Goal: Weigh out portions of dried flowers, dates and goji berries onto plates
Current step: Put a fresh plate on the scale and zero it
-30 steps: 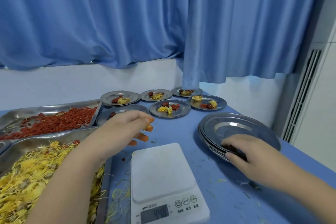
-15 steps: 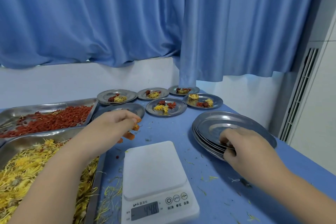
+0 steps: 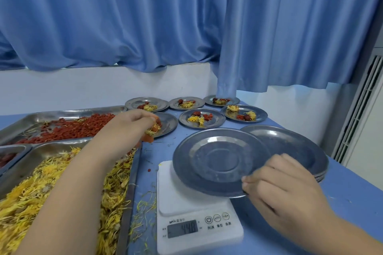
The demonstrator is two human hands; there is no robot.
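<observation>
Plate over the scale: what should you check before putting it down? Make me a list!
1. Right hand pinches the plate rim: ok.
2. Plate empty: ok.
3. Scale platform bare where visible: ok.
4. Plate centred over platform: not ok, it overhangs to the right.
5. Display at zero: not ok, nonzero digits show.
6. Left hand away from the platform: ok, it is over a far plate.

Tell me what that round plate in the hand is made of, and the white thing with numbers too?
The plate that the right hand pinches by its rim looks like metal, probably stainless steel: grey and dully shiny, with blurred reflections and pressed rings. The scale looks like white plastic, smooth and matt with no glints, though its top could be another material.
</observation>
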